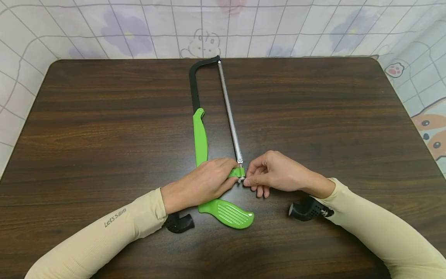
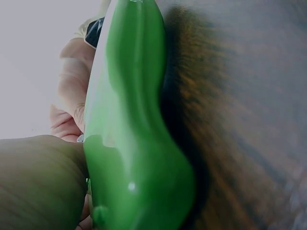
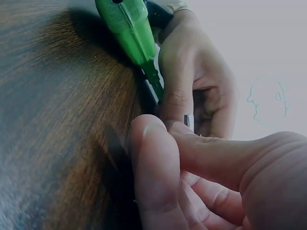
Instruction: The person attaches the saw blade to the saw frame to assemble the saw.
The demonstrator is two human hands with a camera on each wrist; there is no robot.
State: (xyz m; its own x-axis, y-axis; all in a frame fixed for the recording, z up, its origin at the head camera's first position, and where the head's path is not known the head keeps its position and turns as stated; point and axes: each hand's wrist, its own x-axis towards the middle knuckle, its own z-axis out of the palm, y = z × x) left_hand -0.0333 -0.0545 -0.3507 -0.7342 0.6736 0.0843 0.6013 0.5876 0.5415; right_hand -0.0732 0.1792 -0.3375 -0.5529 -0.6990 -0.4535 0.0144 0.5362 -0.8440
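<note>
A hacksaw (image 1: 200,141) with a green handle and black front frame lies on the table, its silver blade bar (image 1: 230,110) on the right side. My left hand (image 1: 203,182) grips the green part above the lower grip, with fingertips at the bracket that carries the blade's near end. At that bracket sits a small metal wing nut (image 1: 241,180); the thumb and index finger of my right hand (image 1: 278,172) pinch at it. Close up in the left wrist view, the green handle (image 2: 139,120) hides most of the work. Fingers partly cover the nut in the right wrist view.
The dark wood-grain table (image 1: 104,116) ends at a patterned white curtain (image 1: 244,27) behind. Black wrist-camera mounts hang under both sleeves, the left mount (image 1: 179,223) beside the saw grip and the right mount (image 1: 303,209) low over the table.
</note>
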